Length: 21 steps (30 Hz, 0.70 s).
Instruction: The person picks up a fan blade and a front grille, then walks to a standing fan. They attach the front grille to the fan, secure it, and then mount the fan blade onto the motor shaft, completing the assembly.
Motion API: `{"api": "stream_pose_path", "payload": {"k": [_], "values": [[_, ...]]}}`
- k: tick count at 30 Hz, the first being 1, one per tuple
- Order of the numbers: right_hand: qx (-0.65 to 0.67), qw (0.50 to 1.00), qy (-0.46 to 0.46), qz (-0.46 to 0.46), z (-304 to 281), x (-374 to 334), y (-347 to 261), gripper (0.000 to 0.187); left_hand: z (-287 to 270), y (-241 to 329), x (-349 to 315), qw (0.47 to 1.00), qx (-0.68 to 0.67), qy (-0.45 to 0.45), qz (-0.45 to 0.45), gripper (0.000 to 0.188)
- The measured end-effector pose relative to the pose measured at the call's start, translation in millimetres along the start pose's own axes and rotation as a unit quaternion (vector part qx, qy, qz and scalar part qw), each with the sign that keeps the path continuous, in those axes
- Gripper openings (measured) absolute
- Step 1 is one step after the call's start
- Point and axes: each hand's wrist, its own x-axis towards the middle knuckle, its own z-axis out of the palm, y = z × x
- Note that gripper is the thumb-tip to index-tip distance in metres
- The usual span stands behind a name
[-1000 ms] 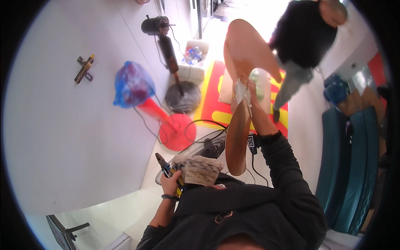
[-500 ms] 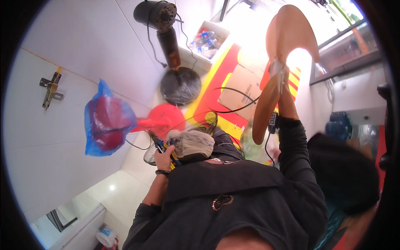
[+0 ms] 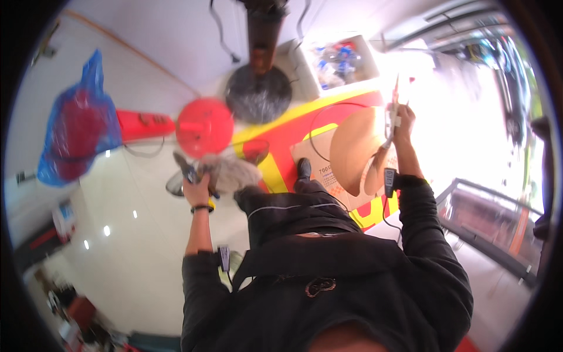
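My right hand [image 3: 403, 123] is closed on the hub of an orange-brown fan blade [image 3: 355, 152], which hangs turned edge-on with its lobes pointing down. On the left, my left hand [image 3: 196, 189] grips pliers [image 3: 186, 169], their dark jaws pointing up and away. A grey, fuzzy cloth [image 3: 231, 171] is right against that hand; motion blur hides whether my fingers hold it too. Part of a wire fan guard [image 3: 175, 186] shows beside the left hand. Ahead stands a black fan pole [image 3: 262, 38] on a round base [image 3: 258, 94] covered in clear plastic.
A red fan stand [image 3: 205, 126] leans left, its head inside a blue plastic bag [image 3: 79, 126]. Flattened cardboard [image 3: 319, 170] lies on a red and yellow mat [image 3: 281, 146]. A white bin [image 3: 372, 64] of plastic bottles stands at the back. To the right is a glass-sided case [image 3: 492, 220].
My view has swung right and down. The fan blade has come lower and turned edge-on in my right hand. My left hand, with pliers, has moved out to the left from my body.
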Motion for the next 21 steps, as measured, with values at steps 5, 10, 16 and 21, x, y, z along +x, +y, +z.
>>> {"api": "stream_pose_path", "payload": {"k": [5, 10, 16, 21], "values": [[-0.177, 0.984, -0.019, 0.007, 6, 13, 89, 0.025, 47, -63, -7, 0.988, 0.139, 0.057, -0.016, 0.052], [-0.452, 0.888, -0.088, -0.01, 66, -25, 187, 0.025, 74, -169, -28, 0.98, 0.184, -0.001, -0.075, 0.048], [-0.582, 0.789, -0.197, 0.021, 179, -83, 325, 0.031, 80, -336, -103, 0.937, 0.228, 0.035, -0.262, 0.044], [-0.623, 0.741, -0.248, 0.032, 234, -132, 417, 0.03, 77, -401, -158, 0.905, 0.21, 0.104, -0.354, 0.043]]}}
